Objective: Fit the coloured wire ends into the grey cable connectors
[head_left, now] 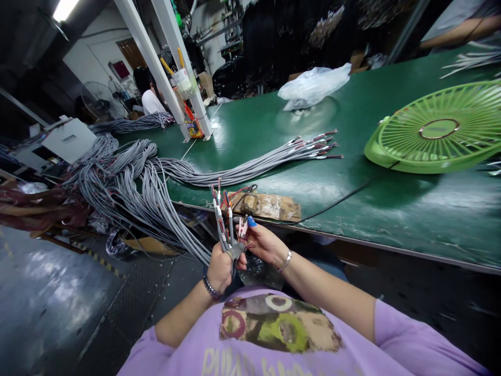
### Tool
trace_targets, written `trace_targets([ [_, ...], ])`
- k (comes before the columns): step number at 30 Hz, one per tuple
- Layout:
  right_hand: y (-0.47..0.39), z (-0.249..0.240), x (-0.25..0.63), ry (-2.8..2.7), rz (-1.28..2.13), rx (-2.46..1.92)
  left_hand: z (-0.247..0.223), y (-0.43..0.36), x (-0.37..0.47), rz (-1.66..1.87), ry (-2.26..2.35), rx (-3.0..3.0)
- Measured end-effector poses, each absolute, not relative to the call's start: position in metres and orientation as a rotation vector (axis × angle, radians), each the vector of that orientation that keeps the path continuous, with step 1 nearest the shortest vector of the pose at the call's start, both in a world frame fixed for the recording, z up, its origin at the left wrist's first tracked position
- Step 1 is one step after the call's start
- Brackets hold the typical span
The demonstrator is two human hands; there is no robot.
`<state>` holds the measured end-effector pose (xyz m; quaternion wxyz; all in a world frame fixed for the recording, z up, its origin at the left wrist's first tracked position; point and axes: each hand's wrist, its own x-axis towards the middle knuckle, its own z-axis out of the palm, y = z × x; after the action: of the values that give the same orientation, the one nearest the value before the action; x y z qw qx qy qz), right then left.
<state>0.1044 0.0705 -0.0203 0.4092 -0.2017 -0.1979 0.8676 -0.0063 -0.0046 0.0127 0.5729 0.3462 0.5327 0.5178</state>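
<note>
My left hand [219, 269] is closed around several grey cables [219, 224], whose stripped ends with white sleeves and coloured wires point upward. A grey wrap [235, 250] lies over the fingers of that hand. Close beside it, my right hand [268, 244] is pinched on thin reddish wires [249, 245] at the cable ends. One of its fingertips has a blue cover [251, 221]. A small pinkish-white piece [242, 227] shows at those fingertips; I cannot tell exactly what it is. The held cables run back left into a large grey heap [133, 172].
A cable bundle [242, 172] lies across the green table [344, 209]. A taped wooden block [270, 206] sits at the near edge. At right is a green fan [438, 128] with a black cord [344, 198]. A plastic bag [315, 86] and white posts [180, 68] stand farther back; other people are nearby.
</note>
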Motion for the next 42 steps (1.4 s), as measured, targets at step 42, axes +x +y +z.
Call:
trace_targets([
  [42,0.063,-0.017,0.103,-0.91,1.766,-0.758,0.01,-0.007,0.002,1.375,1.316,0.808],
])
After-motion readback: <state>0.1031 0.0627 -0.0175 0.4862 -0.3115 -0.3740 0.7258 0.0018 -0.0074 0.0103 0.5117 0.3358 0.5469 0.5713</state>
